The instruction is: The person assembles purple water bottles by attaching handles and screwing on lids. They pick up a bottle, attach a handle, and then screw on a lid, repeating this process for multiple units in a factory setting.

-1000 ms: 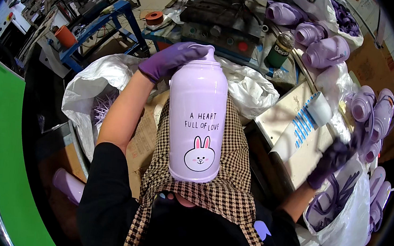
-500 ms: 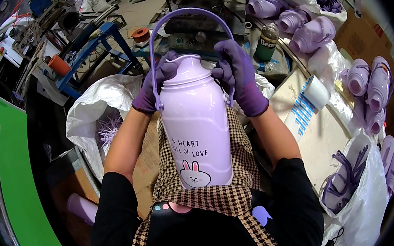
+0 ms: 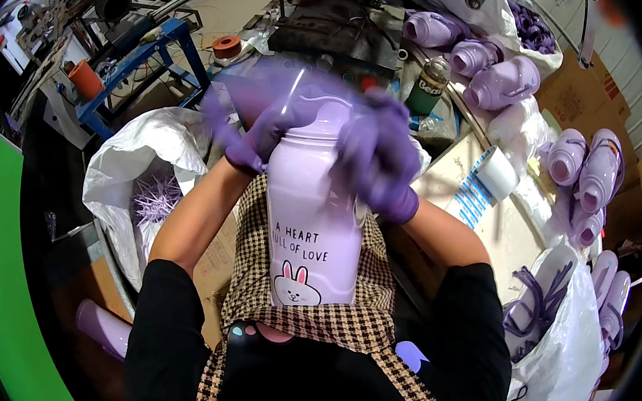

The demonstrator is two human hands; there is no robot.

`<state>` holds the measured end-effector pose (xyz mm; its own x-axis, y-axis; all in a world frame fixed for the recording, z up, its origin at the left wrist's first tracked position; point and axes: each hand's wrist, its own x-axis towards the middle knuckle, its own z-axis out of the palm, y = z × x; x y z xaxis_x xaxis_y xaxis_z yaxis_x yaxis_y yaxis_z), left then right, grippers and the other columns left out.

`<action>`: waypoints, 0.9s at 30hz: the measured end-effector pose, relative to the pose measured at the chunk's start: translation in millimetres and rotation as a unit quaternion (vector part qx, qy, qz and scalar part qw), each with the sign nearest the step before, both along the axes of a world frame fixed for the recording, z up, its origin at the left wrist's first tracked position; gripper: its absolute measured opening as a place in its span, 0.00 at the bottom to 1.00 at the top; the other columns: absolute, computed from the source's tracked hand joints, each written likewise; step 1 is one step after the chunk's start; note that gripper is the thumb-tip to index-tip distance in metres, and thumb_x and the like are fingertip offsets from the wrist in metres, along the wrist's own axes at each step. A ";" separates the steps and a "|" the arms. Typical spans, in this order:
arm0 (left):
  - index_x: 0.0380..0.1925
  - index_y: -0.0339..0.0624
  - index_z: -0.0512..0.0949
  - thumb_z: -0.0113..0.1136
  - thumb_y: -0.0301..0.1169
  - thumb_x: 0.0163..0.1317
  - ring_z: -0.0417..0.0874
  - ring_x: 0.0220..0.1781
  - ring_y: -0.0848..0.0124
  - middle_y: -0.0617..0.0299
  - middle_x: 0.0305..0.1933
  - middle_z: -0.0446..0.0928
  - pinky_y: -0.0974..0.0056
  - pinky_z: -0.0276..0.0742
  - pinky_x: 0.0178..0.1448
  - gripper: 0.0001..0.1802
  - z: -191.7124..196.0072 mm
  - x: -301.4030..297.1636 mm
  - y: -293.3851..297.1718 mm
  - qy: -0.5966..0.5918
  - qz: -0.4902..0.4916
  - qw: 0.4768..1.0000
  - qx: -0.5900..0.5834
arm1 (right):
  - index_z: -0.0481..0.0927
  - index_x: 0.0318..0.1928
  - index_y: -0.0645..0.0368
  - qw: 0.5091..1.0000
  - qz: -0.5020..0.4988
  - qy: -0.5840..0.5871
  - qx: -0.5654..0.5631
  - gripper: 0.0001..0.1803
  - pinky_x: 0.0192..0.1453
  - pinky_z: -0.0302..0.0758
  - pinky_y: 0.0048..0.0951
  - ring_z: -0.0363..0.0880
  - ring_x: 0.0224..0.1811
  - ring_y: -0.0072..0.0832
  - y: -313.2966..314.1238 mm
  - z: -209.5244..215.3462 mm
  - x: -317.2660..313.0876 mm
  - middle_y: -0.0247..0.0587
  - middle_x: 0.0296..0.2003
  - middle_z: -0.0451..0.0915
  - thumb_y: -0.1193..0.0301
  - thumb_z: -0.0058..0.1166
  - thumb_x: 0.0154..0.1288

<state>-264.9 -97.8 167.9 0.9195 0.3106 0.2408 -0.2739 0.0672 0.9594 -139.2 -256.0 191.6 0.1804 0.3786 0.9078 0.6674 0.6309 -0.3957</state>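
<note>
Shows checked apron (image 3: 324,326) supporting rabbit-printed lilac bottle shell (image 3: 312,207) on end, neck uppermost. Places left gloved hand (image 3: 261,137) and right gloved hand (image 3: 377,159) at opposite sides of neck. Cannot tell, through blur, whether fingers grip.

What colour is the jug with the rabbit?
The jug is pale lilac, in the head view.

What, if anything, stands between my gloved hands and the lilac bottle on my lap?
Nothing visible. The left hand is at the neck of the lilac bottle, and the right hand overlaps its shoulder; motion blur hides exact contact.
</note>
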 end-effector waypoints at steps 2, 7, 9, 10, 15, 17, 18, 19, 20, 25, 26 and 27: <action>0.57 0.34 0.73 0.57 0.45 0.68 0.81 0.59 0.67 0.52 0.58 0.80 0.63 0.74 0.67 0.27 8.3 -1.0 9.1 0.019 -0.001 0.999 0.046 | 0.79 0.45 0.66 0.923 0.080 0.374 -0.053 0.13 0.32 0.73 0.23 0.74 0.22 0.20 15.3 -9.7 -3.7 0.36 0.26 0.79 0.67 0.51 0.72; 0.61 0.35 0.75 0.45 0.50 0.77 0.77 0.67 0.60 0.48 0.66 0.76 0.57 0.67 0.76 0.30 -21.7 -1.8 30.1 -0.225 -0.054 0.910 -0.344 | 0.79 0.49 0.71 0.919 0.120 0.374 0.018 0.17 0.41 0.77 0.25 0.80 0.29 0.23 43.0 -56.7 41.2 0.40 0.30 0.83 0.68 0.49 0.71; 0.59 0.35 0.75 0.48 0.50 0.76 0.76 0.67 0.63 0.51 0.64 0.76 0.59 0.67 0.75 0.28 -17.3 -0.6 7.5 -0.192 0.020 0.957 -0.217 | 0.78 0.53 0.71 0.896 0.213 0.390 0.015 0.20 0.56 0.79 0.31 0.84 0.46 0.31 56.9 -93.5 72.7 0.49 0.45 0.84 0.66 0.48 0.73; 0.58 0.35 0.75 0.49 0.49 0.76 0.75 0.66 0.64 0.52 0.63 0.77 0.61 0.66 0.74 0.28 -13.7 -0.6 -2.8 -0.178 0.065 0.970 -0.150 | 0.78 0.55 0.71 0.895 0.244 0.373 0.000 0.22 0.63 0.78 0.35 0.84 0.53 0.36 66.6 -104.5 78.2 0.51 0.51 0.83 0.64 0.47 0.74; 0.62 0.32 0.74 0.56 0.33 0.65 0.75 0.70 0.57 0.46 0.67 0.75 0.54 0.63 0.79 0.26 -19.1 -0.1 16.4 -0.177 -0.017 0.953 -0.244 | 0.74 0.64 0.70 0.891 0.231 0.370 -0.126 0.35 0.73 0.69 0.40 0.79 0.63 0.38 48.1 -103.6 76.3 0.51 0.60 0.81 0.49 0.45 0.76; 0.60 0.29 0.75 0.61 0.33 0.59 0.77 0.68 0.57 0.47 0.67 0.75 0.53 0.65 0.78 0.30 -13.9 -6.4 15.0 -0.170 -0.040 0.964 -0.200 | 0.77 0.62 0.69 0.836 0.313 0.442 -0.089 0.38 0.71 0.72 0.39 0.81 0.59 0.37 49.5 -105.4 68.6 0.51 0.56 0.83 0.43 0.45 0.74; 0.60 0.28 0.75 0.62 0.32 0.55 0.77 0.68 0.58 0.47 0.65 0.77 0.53 0.66 0.77 0.31 -12.4 -9.3 16.0 -0.150 -0.025 0.974 -0.169 | 0.78 0.61 0.69 0.809 0.353 0.461 -0.091 0.39 0.70 0.72 0.39 0.81 0.58 0.37 48.7 -102.7 67.1 0.51 0.55 0.84 0.42 0.45 0.74; 0.59 0.28 0.75 0.62 0.32 0.55 0.78 0.67 0.58 0.49 0.61 0.79 0.53 0.67 0.76 0.31 -13.4 -10.7 17.5 -0.138 0.004 0.982 -0.131 | 0.80 0.60 0.68 0.742 0.409 0.523 -0.093 0.41 0.69 0.73 0.39 0.82 0.57 0.36 48.4 -103.9 71.2 0.50 0.53 0.85 0.38 0.45 0.73; 0.59 0.27 0.75 0.62 0.32 0.55 0.79 0.66 0.58 0.50 0.58 0.81 0.53 0.69 0.76 0.31 -13.6 -12.8 17.9 -0.126 0.033 0.987 -0.093 | 0.80 0.60 0.67 0.661 0.527 0.529 -0.077 0.42 0.69 0.73 0.39 0.83 0.56 0.35 49.7 -104.4 69.5 0.50 0.53 0.85 0.37 0.45 0.73; 0.34 0.36 0.82 0.61 0.28 0.49 0.83 0.54 0.66 0.57 0.47 0.82 0.56 0.77 0.66 0.12 19.1 -29.2 -1.4 -0.206 0.077 0.963 0.153 | 0.81 0.60 0.62 0.683 0.499 0.525 -0.097 0.37 0.68 0.74 0.42 0.80 0.60 0.38 57.4 -104.9 68.9 0.50 0.56 0.84 0.39 0.47 0.73; 0.30 0.38 0.81 0.63 0.28 0.47 0.83 0.54 0.63 0.58 0.44 0.82 0.50 0.76 0.67 0.09 20.8 -27.0 -0.4 -0.270 0.091 0.914 0.290 | 0.80 0.61 0.61 0.658 0.548 0.506 -0.104 0.37 0.69 0.74 0.43 0.79 0.60 0.39 57.5 -85.4 54.8 0.50 0.56 0.83 0.40 0.47 0.73; 0.26 0.41 0.80 0.65 0.28 0.44 0.83 0.54 0.60 0.60 0.41 0.81 0.44 0.76 0.69 0.07 21.5 -21.3 0.7 -0.343 0.112 0.842 0.402 | 0.80 0.56 0.59 0.641 0.515 0.562 -0.097 0.32 0.66 0.75 0.43 0.80 0.58 0.40 50.4 -77.1 45.9 0.49 0.52 0.84 0.42 0.49 0.74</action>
